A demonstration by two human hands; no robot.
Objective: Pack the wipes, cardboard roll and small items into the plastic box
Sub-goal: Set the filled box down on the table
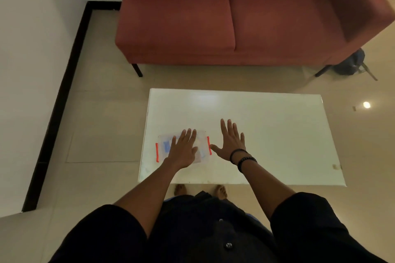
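Red sofa (224, 17) beyond the white counter (267, 134). Clear plastic box (202, 151), lid on, orange clips at both ends, sits at the counter's near-left part; blue contents show faintly through it. Left hand (182, 151) lies flat over the lid, grip spread. Right hand (229, 143) just beside the box's right clip, grip spread, holding nothing; dark bracelets (242, 159) at the wrist.
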